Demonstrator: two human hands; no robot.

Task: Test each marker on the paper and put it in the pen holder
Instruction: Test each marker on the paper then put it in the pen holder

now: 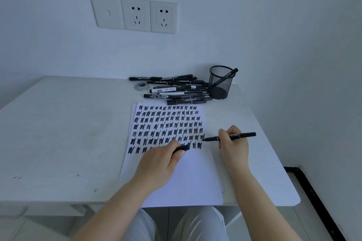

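Note:
My right hand [233,143] grips a black marker [242,135] held level, its bare tip pointing left at the right edge of the white paper [188,180]. My left hand [158,162] rests on the sheet, fingers closed on the marker's black cap [183,148]. Rows of black test scribbles cover the upper part of the paper. A heap of black markers [176,89] lies beyond the sheet. The black mesh pen holder [221,82] stands to the right of the heap with one marker [232,72] leaning in it.
The white table [64,133] meets the wall at the back, and its right edge drops to the floor. A round grey cable grommet [141,86] sits left of the marker heap. Wall sockets [149,14] are mounted above. My knees show below the front edge.

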